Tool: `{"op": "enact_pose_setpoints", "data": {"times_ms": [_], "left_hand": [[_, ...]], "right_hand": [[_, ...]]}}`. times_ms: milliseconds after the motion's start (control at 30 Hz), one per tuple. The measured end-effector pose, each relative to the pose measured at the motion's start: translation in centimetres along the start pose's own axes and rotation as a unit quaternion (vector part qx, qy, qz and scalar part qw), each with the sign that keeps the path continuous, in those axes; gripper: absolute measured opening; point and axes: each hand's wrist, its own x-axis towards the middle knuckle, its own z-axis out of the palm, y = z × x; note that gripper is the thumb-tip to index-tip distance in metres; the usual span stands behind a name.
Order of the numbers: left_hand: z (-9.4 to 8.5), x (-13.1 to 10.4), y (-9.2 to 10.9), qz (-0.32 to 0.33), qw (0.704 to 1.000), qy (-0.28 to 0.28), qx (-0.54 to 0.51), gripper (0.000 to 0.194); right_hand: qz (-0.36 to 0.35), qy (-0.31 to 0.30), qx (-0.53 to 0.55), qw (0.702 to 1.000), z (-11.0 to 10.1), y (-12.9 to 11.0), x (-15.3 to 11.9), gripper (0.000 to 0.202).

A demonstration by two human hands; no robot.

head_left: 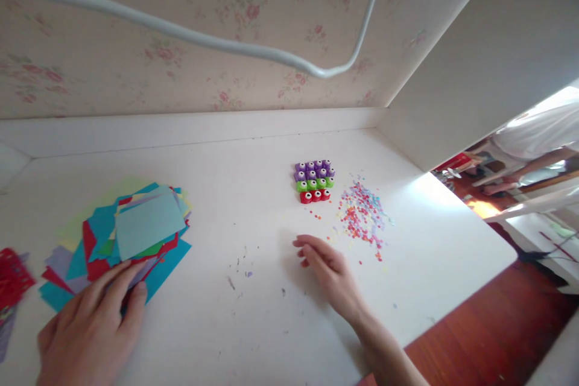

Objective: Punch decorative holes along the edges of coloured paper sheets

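Observation:
At the left, my left hand [97,319] rests on the lower edge of a loose pile of coloured paper [149,223], its fingertips on purple and red sheets. A pale blue piece tops the pile. Near the middle of the table, my right hand [328,271] hovers or rests with its fingers curled together; what they hold, if anything, is hidden. Beyond it stand rows of small purple, green and red punches [315,182]. To their right lies a scatter of coloured paper dots [362,214].
The white table [203,313] carries dark specks near its middle. A red item [13,277] lies at the far left edge. A white cable [217,43] hangs across the view before the floral wall. Another person [529,139] is at the right.

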Motion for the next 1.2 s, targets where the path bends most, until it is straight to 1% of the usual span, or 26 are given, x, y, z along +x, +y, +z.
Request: {"op": "enact_pose_setpoints", "data": {"times_ms": [33,67,100,133,200,300,400,467,500,533,567,600,633,667,700,733,767,800,867,933,1000,1033,1067,1100,1133,1200], "left_hand": [[-0.3,0.1,0.3,0.004,1.000,0.006,0.022,0.043],[-0.5,0.2,0.4,0.008,0.999,0.013,0.042,0.042],[-0.6,0.2,0.5,0.014,0.998,0.019,0.057,0.042],[-0.6,0.2,0.5,0.019,0.998,0.023,0.063,0.042],[-0.5,0.3,0.2,0.029,0.997,0.024,0.065,0.043],[-0.2,0.2,0.0,0.038,0.997,0.017,0.069,0.043],[-0.3,0.3,0.2,0.028,0.996,0.015,0.081,0.044],[-0.5,0.3,0.5,0.019,0.996,0.009,0.088,0.046],[-0.6,0.3,0.6,0.015,0.996,0.003,0.090,0.046],[-0.7,0.3,0.7,0.011,0.996,-0.002,0.092,0.046],[-0.8,0.3,0.8,0.009,0.996,-0.006,0.094,0.046],[-0.9,0.3,0.7,0.010,0.995,-0.009,0.094,0.046],[-0.9,0.3,0.7,0.014,0.996,-0.010,0.093,0.045],[-0.9,0.3,0.6,0.020,0.996,-0.009,0.092,0.045],[-0.8,0.3,0.4,0.026,0.995,-0.006,0.091,0.044],[-0.7,0.3,0.3,0.031,0.995,-0.002,0.090,0.042],[-0.5,0.4,0.1,0.036,0.995,0.001,0.089,0.041],[-0.4,0.4,0.0,0.039,0.996,0.004,0.086,0.040],[-0.1,0.4,-0.2,0.043,0.996,0.013,0.079,0.040],[0.1,0.4,-0.3,0.041,0.996,0.021,0.072,0.040],[0.1,0.4,-0.3,0.037,0.997,0.028,0.067,0.041],[0.1,0.3,-0.2,0.037,0.997,0.030,0.066,0.041],[0.0,0.3,-0.2,0.040,0.997,0.030,0.066,0.042],[0.0,0.3,-0.2,0.043,0.996,0.031,0.067,0.042],[0.0,0.3,-0.2,0.045,0.996,0.031,0.068,0.042],[0.1,0.2,-0.3,0.046,0.996,0.029,0.067,0.042]], "right_hand": [[0.025,-0.067,0.077,0.994,0.8,-0.3,0.0,0.038],[0.051,-0.110,0.143,0.982,1.4,-0.5,0.0,0.039],[0.076,-0.123,0.201,0.969,1.9,-0.6,0.2,0.041],[0.096,-0.105,0.252,0.957,2.1,-0.6,0.5,0.042],[0.116,-0.014,0.340,0.933,1.4,-0.2,1.4,0.039],[0.110,0.135,0.415,0.893,-1.4,0.8,2.8,0.034],[0.076,0.220,0.433,0.871,-4.3,1.1,3.1,0.033],[0.034,0.231,0.417,0.878,-5.4,0.7,2.1,0.031],[0.014,0.215,0.400,0.891,-5.8,0.3,1.2,0.030],[0.000,0.180,0.377,0.908,-6.1,0.0,0.1,0.029],[-0.004,0.125,0.350,0.928,-6.4,-0.2,-1.3,0.029],[0.006,0.048,0.321,0.946,-6.8,-0.3,-2.7,0.029],[0.030,-0.045,0.291,0.955,-7.3,-0.2,-4.1,0.030],[0.057,-0.139,0.264,0.953,-7.9,0.0,-5.3,0.032],[0.080,-0.209,0.239,0.945,-8.7,0.4,-6.3,0.034],[0.094,-0.246,0.219,0.939,-9.5,0.9,-6.9,0.035],[0.103,-0.251,0.208,0.940,-10.4,1.4,-7.2,0.035],[0.108,-0.230,0.204,0.945,-11.3,2.0,-7.2,0.034],[0.105,-0.139,0.211,0.962,-13.0,2.9,-6.3,0.030],[0.076,-0.037,0.226,0.970,-14.3,3.2,-4.8,0.027],[0.022,0.047,0.241,0.969,-14.8,2.9,-3.6,0.027],[-0.003,0.074,0.245,0.967,-14.7,2.6,-3.3,0.027],[-0.021,0.088,0.242,0.966,-14.4,2.3,-3.3,0.027],[-0.028,0.085,0.230,0.969,-13.9,1.9,-3.4,0.026],[-0.026,0.066,0.210,0.975,-13.2,1.6,-3.7,0.026],[-0.005,-0.006,0.149,0.989,-11.6,1.2,-4.5,0.028]]}}
